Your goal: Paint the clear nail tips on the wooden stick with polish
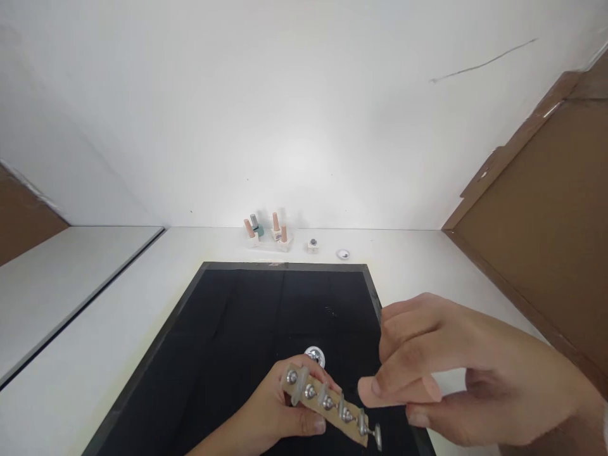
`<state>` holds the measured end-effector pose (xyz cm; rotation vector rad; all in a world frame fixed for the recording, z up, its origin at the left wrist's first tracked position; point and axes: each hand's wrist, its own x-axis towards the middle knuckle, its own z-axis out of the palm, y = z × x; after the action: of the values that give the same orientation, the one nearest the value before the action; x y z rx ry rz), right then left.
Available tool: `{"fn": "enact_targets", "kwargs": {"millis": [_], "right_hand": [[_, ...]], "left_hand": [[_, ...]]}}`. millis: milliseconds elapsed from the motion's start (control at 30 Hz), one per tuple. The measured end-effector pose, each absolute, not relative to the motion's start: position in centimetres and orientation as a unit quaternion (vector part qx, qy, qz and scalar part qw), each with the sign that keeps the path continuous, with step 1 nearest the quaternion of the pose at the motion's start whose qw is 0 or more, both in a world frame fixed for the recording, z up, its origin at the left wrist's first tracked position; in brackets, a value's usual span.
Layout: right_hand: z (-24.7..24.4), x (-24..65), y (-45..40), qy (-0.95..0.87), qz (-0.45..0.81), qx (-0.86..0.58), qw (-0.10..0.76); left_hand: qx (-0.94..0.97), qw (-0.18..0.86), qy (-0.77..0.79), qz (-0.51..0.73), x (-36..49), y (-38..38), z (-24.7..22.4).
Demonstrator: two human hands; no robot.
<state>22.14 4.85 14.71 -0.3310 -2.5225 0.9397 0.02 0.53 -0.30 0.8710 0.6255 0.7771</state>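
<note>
My left hand (266,405) is closed around a beige strip (351,430) at the bottom centre. Silver ball-topped stands (327,403) line the strip, carrying small pale pieces that look like false nail tips (298,387). Just right of it, my right hand (441,361) hovers with fingers bent around a peach-coloured nail polish cap (396,391), held nearly sideways. No brush can be made out on the cap. The cap and the strip are apart. Behind my left fingers, a shiny silver round piece (314,356) shows in part over the black mat.
Several nail polish bottles (284,239) stand at the back by the white wall. Beside them are an uncapped white bottle (312,246) and a small round white dish (342,254). A black mat (256,316) covers the middle; brown panels (546,209) rise at the sides.
</note>
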Motion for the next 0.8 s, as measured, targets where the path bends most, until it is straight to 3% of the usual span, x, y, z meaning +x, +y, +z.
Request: {"fn": "enact_targets", "kwargs": {"millis": [400, 800], "right_hand": [[11.6, 21.3, 6.8, -0.858, 0.44, -0.095, 0.245], [10.5, 20.4, 7.5, -0.844, 0.485, -0.081, 0.215]], "left_hand": [[0.495, 0.729, 0.361, 0.304, 0.4, 0.1, -0.8], [0.509, 0.715, 0.365, 0.311, 0.6, 0.1, -0.7]]}}
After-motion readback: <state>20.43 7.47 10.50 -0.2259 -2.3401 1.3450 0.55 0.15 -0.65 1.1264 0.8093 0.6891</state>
